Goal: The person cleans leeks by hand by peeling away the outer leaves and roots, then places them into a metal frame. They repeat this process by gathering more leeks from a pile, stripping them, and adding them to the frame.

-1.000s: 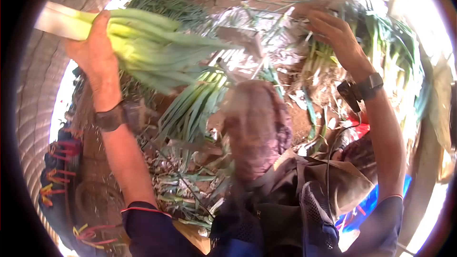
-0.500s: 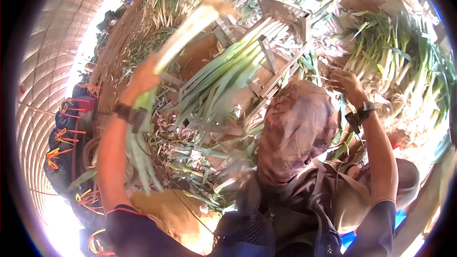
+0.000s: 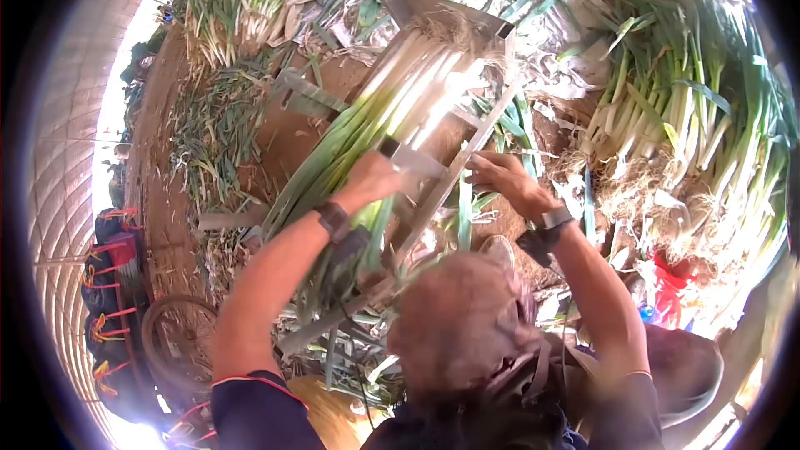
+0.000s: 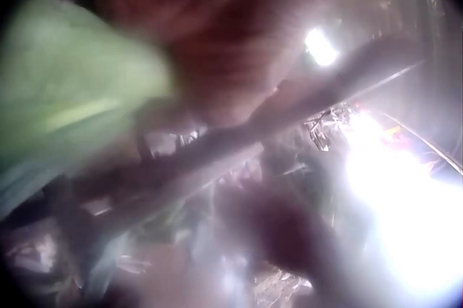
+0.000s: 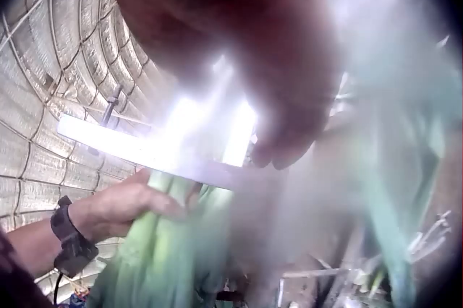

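Observation:
A bundle of green onions (image 3: 417, 87) lies in a metal rack (image 3: 492, 121), roots against its far end plate and leaves toward me. My left hand (image 3: 371, 179) grips the green part of the stalks beside an upright metal plate (image 3: 421, 158) of the rack. In the right wrist view the left hand's thumb (image 5: 163, 203) lies across the green stalks. My right hand (image 3: 512, 183) is at the rack's right rail with its fingers loosely bent and nothing visible in them. The left wrist view is blurred, with green leaves (image 4: 79, 84) beside the hand.
More green onions (image 3: 683, 92) are heaped on the right, roots toward me, and another pile (image 3: 233, 0) lies at the far left. A person's capped head (image 3: 458, 325) is low in front. Leaf scraps (image 3: 217, 125) litter the ground; a wheel (image 3: 179, 337) stands at lower left.
My left hand has swung the green onions, first raised at left, round and down into the rack. My right hand has moved left to the rack's rail.

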Action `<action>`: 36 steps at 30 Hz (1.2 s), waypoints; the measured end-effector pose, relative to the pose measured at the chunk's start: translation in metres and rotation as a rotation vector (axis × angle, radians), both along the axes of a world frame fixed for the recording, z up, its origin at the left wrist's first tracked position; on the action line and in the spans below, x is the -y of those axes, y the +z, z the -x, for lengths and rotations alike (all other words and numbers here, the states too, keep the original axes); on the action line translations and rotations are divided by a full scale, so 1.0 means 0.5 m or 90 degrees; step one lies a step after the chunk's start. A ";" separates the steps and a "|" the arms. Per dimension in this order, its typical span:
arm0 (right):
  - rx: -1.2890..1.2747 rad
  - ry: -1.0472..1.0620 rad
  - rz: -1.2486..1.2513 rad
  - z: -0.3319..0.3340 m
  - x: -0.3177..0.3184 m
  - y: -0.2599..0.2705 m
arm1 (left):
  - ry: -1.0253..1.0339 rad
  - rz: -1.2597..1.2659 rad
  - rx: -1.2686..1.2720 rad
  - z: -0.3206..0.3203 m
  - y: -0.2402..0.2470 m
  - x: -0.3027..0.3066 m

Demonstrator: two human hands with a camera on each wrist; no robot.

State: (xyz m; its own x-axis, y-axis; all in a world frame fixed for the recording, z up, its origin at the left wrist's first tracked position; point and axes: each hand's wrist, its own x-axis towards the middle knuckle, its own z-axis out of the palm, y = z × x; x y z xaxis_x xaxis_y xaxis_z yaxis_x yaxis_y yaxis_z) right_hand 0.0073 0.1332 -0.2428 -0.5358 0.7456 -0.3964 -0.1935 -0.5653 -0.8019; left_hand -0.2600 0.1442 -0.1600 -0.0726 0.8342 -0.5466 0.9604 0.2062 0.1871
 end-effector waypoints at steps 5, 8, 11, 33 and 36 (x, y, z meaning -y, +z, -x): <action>-0.015 -0.079 -0.034 0.136 -0.084 -0.014 | -0.077 -0.213 0.043 -0.049 -0.158 0.017; 0.034 -0.142 -0.014 0.189 -0.121 -0.075 | -0.208 -0.363 0.034 -0.063 -0.149 0.028; 0.073 -0.135 0.000 0.191 -0.133 -0.079 | -0.297 -0.374 0.134 -0.066 -0.096 0.038; 0.615 -0.264 -0.306 -0.229 0.006 -0.096 | -0.383 -0.303 -0.178 -0.017 -0.160 0.062; 0.947 -0.278 -0.251 -0.478 0.054 0.051 | -0.370 -0.240 -0.200 -0.042 -0.122 0.062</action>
State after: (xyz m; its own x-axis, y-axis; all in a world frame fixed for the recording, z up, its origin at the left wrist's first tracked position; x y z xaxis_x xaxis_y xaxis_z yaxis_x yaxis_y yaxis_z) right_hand 0.2464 0.1063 -0.2173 0.4058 0.9083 -0.1018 0.7729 -0.4005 -0.4922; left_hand -0.2392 0.1134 -0.2212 0.3300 0.9120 -0.2437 0.9147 -0.3727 -0.1561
